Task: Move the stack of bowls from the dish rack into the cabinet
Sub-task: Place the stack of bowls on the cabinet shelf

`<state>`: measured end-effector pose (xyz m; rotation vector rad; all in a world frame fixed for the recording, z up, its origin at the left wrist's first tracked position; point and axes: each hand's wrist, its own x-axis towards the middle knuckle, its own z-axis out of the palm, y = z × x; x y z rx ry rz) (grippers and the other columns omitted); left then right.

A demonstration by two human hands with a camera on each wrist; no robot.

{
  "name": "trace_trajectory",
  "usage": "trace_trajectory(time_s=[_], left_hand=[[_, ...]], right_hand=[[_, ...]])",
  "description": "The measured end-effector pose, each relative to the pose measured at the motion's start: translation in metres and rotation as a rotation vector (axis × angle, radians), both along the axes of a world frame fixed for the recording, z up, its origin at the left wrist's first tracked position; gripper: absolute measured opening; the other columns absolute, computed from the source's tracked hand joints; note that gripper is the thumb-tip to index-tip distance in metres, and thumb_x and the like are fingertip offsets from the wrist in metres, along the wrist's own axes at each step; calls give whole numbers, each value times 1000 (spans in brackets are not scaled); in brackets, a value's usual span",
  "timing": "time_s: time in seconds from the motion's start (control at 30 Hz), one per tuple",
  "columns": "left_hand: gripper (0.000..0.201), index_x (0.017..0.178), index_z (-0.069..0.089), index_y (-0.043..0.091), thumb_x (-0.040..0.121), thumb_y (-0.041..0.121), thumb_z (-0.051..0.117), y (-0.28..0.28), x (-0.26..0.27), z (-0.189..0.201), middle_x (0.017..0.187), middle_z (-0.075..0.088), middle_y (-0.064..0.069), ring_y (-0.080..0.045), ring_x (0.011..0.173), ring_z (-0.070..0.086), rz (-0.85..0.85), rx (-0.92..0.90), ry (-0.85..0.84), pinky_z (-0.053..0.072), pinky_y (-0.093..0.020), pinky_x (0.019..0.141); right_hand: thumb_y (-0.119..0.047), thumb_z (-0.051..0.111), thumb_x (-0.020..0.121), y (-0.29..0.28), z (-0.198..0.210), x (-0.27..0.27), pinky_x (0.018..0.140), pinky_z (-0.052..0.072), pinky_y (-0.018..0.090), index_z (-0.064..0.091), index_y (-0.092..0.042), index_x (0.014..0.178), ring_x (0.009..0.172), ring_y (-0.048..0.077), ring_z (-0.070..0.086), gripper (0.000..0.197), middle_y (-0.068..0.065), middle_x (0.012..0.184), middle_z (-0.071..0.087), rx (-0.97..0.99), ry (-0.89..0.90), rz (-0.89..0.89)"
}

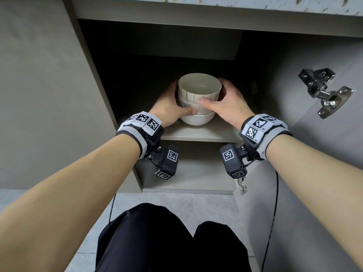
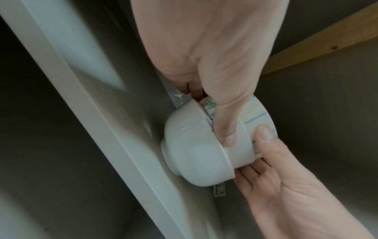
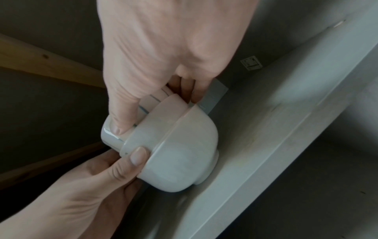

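A stack of three pale bowls sits on the middle shelf inside the open cabinet; the top bowl has thin vertical stripes. My left hand grips the stack's left side, its thumb across the front and its fingers behind. My right hand grips the right side the same way. In the left wrist view, the left thumb presses the bowl stack, whose foot touches the shelf. From the right wrist, the right hand and its thumb hold the bowl stack.
The cabinet door stands open on the right, with a metal hinge sticking out. The countertop edge overhangs above. A lower compartment lies under the shelf. My knees are close to the cabinet front.
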<state>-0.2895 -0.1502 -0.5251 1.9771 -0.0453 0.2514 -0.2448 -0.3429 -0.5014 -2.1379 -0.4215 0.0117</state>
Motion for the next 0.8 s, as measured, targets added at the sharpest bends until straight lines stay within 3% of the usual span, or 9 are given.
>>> trace_trajectory(time_s=[0.1, 0.3, 0.53, 0.67, 0.8], left_hand=[[89, 144, 43, 15, 68, 11, 89, 0, 0, 1, 135, 60, 0, -14, 124, 57, 9, 7, 14, 46, -34, 108], [89, 144, 43, 13, 68, 7, 88, -2, 7, 8, 138, 61, -5, -18, 126, 57, 7, -9, 61, 46, -40, 110], [92, 145, 43, 15, 65, 5, 87, -2, 12, 8, 138, 61, -4, -20, 129, 57, 0, -16, 67, 46, -45, 111], [89, 146, 40, 17, 70, 4, 86, 2, 14, 7, 131, 58, 5, -11, 121, 55, -11, 1, 33, 46, -24, 99], [92, 147, 36, 18, 71, 9, 86, 8, 16, 0, 130, 54, 11, -1, 116, 53, -17, -8, -3, 42, -11, 91]], right_hand=[[-63, 83, 62, 0, -1, 0, 108, 51, 42, 50, -26, 145, 128, 16, 60, 96, -4, 139, 63, -5, -7, -4], [-55, 85, 68, 3, -3, 8, 107, 52, 41, 53, -22, 142, 126, 17, 61, 88, -1, 137, 66, 26, -28, 7], [-60, 84, 63, 5, -4, 16, 107, 53, 43, 55, -21, 140, 125, 17, 63, 91, -1, 134, 68, 41, -39, 32], [-66, 81, 60, 4, -8, 19, 110, 51, 44, 48, -23, 146, 130, 17, 59, 102, -1, 141, 63, 19, -44, 26], [-82, 81, 48, -2, -21, 26, 120, 40, 46, 24, -28, 160, 148, 17, 43, 137, -2, 163, 43, 13, 30, 2]])
